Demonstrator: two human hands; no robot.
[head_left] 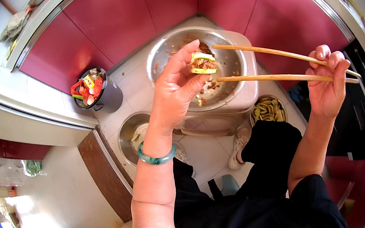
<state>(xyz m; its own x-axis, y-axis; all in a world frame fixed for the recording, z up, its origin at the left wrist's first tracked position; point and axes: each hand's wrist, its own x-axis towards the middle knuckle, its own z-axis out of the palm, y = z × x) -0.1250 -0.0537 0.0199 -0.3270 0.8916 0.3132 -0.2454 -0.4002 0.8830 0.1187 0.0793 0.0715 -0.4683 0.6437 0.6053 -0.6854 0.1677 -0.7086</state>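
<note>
My left hand (172,87) pinches a stuffed vegetable slice (204,70) between thumb and fingers. Brown minced filling shows between its two pale-green layers. A pair of long wooden chopsticks (270,77) is in my right hand (326,77), spread apart, with the tips beside the stuffed slice. Below it stands a wide steel basin (238,90) with remnants of brown filling smeared inside. My left hand covers part of its near-left side. A green bangle (157,156) circles my left wrist.
The basin rests on a pale plastic stool (243,47). A steel bowl (125,138) stands left of it, and a bowl of green slices (268,110) near my right knee. A dark waste bin (111,96) stands by the red cabinets (115,18). Crumbs dot the tiles.
</note>
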